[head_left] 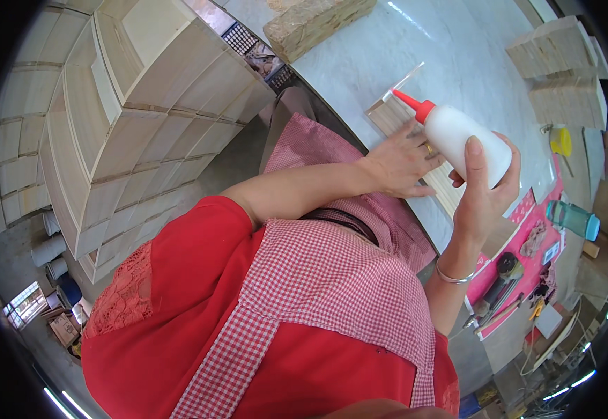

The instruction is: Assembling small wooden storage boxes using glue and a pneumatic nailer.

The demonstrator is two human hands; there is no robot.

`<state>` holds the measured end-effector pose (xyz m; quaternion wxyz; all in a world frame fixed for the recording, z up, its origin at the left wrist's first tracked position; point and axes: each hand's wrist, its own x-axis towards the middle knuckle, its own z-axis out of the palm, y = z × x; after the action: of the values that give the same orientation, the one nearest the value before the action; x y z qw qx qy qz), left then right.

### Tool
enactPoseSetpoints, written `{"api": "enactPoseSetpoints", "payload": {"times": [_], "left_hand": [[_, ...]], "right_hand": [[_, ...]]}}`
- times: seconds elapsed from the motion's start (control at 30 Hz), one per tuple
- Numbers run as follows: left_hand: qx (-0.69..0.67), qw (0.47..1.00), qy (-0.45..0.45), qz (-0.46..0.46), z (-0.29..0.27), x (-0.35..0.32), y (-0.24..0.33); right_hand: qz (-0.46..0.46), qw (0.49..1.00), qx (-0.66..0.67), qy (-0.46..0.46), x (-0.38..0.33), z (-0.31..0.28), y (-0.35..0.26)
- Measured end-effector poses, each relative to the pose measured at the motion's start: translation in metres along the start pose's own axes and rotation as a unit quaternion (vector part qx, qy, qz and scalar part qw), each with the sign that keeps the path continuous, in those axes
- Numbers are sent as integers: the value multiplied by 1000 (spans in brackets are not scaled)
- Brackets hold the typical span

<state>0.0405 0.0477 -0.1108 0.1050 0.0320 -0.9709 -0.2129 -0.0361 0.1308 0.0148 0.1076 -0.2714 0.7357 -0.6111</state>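
My right hand (487, 174) is wrapped around a white squeeze bottle (466, 138) with a red cap and a long pointed red nozzle. The bottle is tilted, its nozzle tip over the far end of a flat, light wooden board (386, 115) on the pale table. My left hand (398, 162) lies across that board with its fingers stretched and spread, pressing on nothing else that shows. Part of the board is hidden under the left hand. A thin clear strip or glossy line sits by the board's far end; I cannot tell what it is.
Tall stacks of wooden boxes (171, 115) rise at my left. A wooden block (318, 26) lies on the table's far side, and stacked wood pieces (559, 73) stand at the right. Nearer right are a yellow tub (561, 141), a teal bottle (573, 221) and a dark hand tool (497, 293).
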Motion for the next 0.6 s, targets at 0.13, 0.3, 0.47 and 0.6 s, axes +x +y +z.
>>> {"api": "enactPoseSetpoints", "payload": {"times": [0.13, 0.3, 0.47, 0.6], "left_hand": [[10, 1000, 11, -2, 4, 0, -1], [23, 998, 62, 5, 13, -2, -1], [34, 997, 74, 9, 13, -2, 2], [45, 997, 67, 7, 13, -3, 2]], "right_hand": [[29, 999, 20, 4, 4, -2, 2], [16, 999, 14, 32, 21, 4, 6], [-2, 999, -11, 53, 34, 2, 10], [12, 991, 98, 94, 27, -12, 6]]}}
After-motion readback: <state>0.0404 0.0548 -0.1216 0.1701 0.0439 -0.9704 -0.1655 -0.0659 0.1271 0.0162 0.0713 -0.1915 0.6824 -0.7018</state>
